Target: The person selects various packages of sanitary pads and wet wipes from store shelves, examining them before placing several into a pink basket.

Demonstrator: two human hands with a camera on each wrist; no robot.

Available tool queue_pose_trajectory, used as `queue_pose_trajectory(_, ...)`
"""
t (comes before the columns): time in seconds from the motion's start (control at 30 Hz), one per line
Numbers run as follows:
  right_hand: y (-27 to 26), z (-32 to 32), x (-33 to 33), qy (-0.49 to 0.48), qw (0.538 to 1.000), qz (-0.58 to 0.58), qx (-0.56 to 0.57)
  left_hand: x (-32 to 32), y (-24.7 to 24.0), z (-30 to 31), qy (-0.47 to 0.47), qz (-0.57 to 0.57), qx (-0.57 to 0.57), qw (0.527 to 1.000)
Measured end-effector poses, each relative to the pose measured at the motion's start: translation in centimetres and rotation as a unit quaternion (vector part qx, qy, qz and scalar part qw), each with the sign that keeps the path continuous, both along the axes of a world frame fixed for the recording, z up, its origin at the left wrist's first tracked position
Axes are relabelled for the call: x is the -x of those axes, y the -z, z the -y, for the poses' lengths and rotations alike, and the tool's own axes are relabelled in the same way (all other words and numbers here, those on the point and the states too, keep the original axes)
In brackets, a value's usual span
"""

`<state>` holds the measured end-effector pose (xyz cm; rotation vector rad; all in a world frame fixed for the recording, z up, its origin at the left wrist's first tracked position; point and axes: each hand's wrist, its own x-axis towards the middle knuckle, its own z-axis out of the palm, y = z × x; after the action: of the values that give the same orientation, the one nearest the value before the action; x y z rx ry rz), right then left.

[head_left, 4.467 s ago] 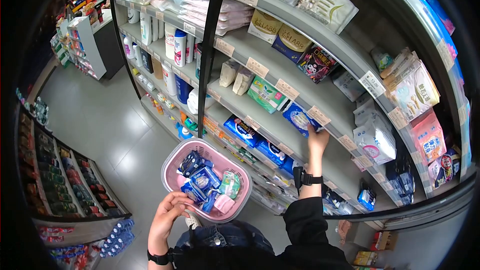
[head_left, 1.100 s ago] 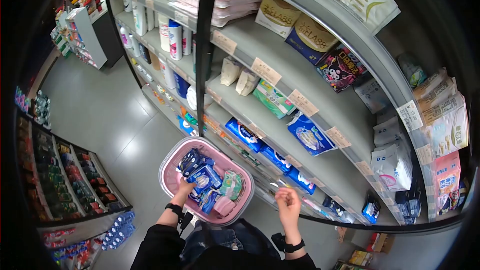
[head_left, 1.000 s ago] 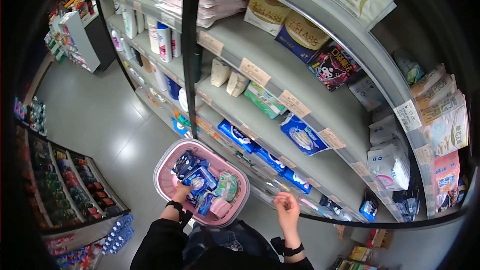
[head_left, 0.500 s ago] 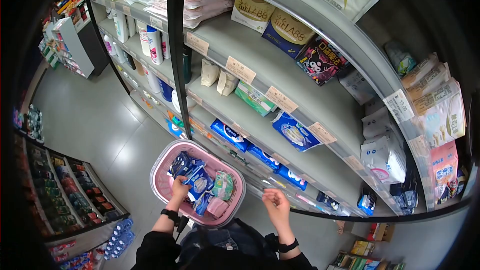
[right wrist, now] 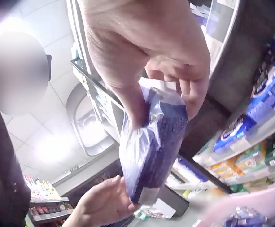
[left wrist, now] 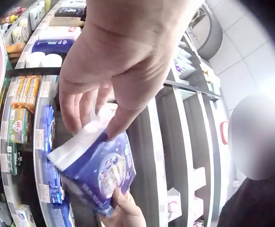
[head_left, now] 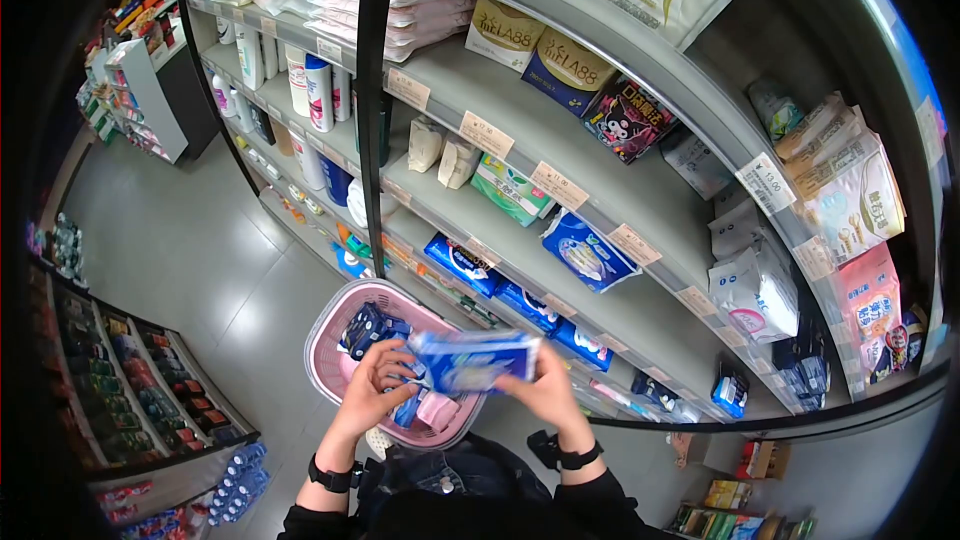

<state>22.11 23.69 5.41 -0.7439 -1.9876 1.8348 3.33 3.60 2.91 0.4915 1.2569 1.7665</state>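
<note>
A blue and white package (head_left: 470,360) is held up between both hands, over the right part of the pink basket (head_left: 327,335). My left hand (head_left: 370,390) pinches its left end; in the left wrist view the thumb of the left hand (left wrist: 123,61) lies on the white edge of the package (left wrist: 111,165). The right hand (head_left: 552,395) grips the opposite end, and in the right wrist view its thumb and fingers lie around the package (right wrist: 158,142). Inside the basket are a dark blue pack (head_left: 368,328) and a pink pack (head_left: 436,410), partly covered by hand and package.
Curved shelves (head_left: 640,300) run along the right, with a blue pack (head_left: 590,250) tilted at a shelf edge and a green pack (head_left: 510,188) beside it. Boxes (head_left: 505,32) stand higher up. Low display racks (head_left: 130,370) are at the left, beyond the tiled floor (head_left: 225,270).
The blue package has come up out of the basket. My left hand has risen with it, and the right hand, empty before, has taken its other end. The view has shifted slightly.
</note>
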Motion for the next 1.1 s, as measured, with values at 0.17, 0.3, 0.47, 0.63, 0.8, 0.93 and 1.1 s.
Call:
queue_pose_trajectory(0.17,-3.3,-5.4,0.4,0.276,0.932,-0.182,-0.151,0.8,2.3,3.1,0.006,-0.045,0.088,0.995)
queue_pose_trajectory(0.3,-2.3,-10.1,-0.3,0.358,0.889,-0.145,-0.245,0.6,4.3,5.1,0.009,-0.002,0.105,0.994)
queue_pose_trajectory(0.47,0.1,-11.5,-0.1,0.334,0.91,-0.118,-0.214,1.0,6.6,6.0,0.002,0.01,0.131,0.991)
queue_pose_trajectory(0.63,-1.3,-9.3,0.3,0.393,0.851,-0.029,-0.347,2.2,13.2,5.3,-0.002,-0.058,0.169,0.984)
queue_pose_trajectory(0.8,0.4,-9.3,-1.1,0.409,0.788,0.051,-0.457,2.5,23.8,3.5,0.098,-0.184,0.288,0.935)
queue_pose_trajectory(0.93,1.3,-9.2,-0.6,0.398,0.756,0.119,-0.505,1.1,27.5,0.7,0.259,-0.323,0.332,0.848)
queue_pose_trajectory(1.1,0.9,-8.9,-0.4,0.41,0.777,0.067,-0.473,-1.3,27.2,-2.4,0.454,-0.411,0.413,0.674)
